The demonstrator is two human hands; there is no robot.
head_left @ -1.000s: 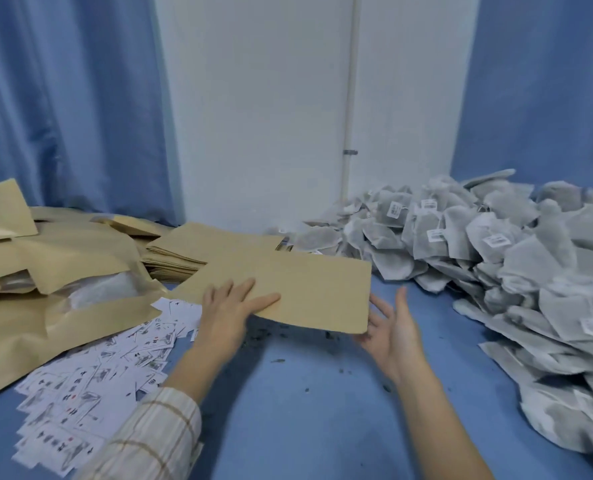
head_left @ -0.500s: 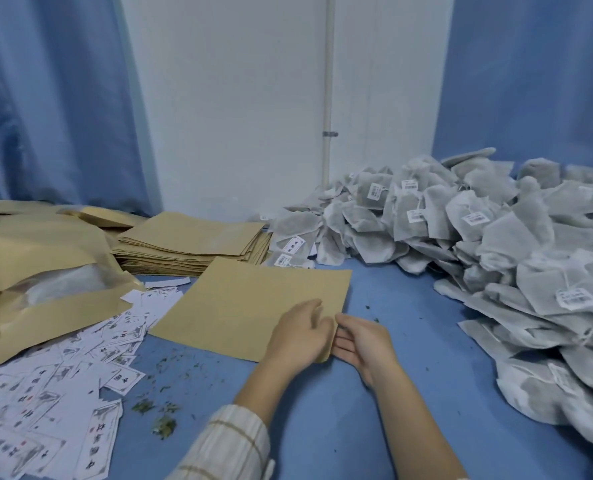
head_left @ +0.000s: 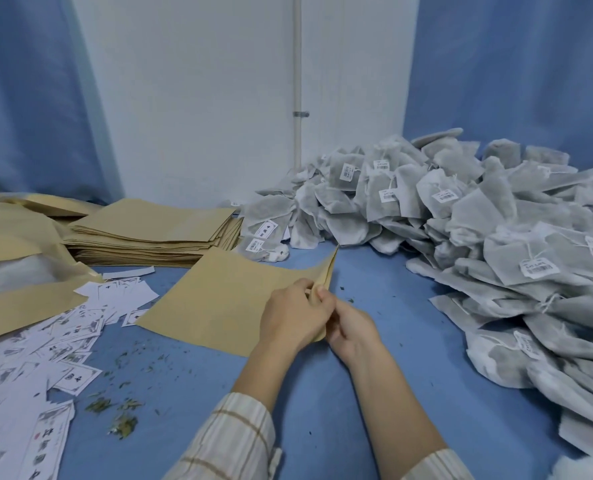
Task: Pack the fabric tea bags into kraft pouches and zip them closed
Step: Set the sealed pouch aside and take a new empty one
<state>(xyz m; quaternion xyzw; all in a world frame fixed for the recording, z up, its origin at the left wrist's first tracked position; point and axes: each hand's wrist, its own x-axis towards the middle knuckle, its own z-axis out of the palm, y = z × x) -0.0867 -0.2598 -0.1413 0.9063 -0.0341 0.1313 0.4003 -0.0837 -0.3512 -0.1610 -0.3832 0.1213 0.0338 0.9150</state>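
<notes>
Kraft pouch (head_left: 225, 299): one flat tan piece on the blue table (head_left: 374, 393) at centre, its right edge lifted and parting where both hands meet. Left hand (head_left: 293, 318) and right hand (head_left: 352, 329), forearms reaching in from 6 o'clock, each curl fingers and thumb to pinch that edge; the pouch body spreads toward 10 o'clock of the hands. Fabric tea bags (head_left: 496, 237) heaped at 2 o'clock; pouch stack (head_left: 149, 233) at 10 o'clock; paper labels (head_left: 45, 358) at 8 o'clock.
</notes>
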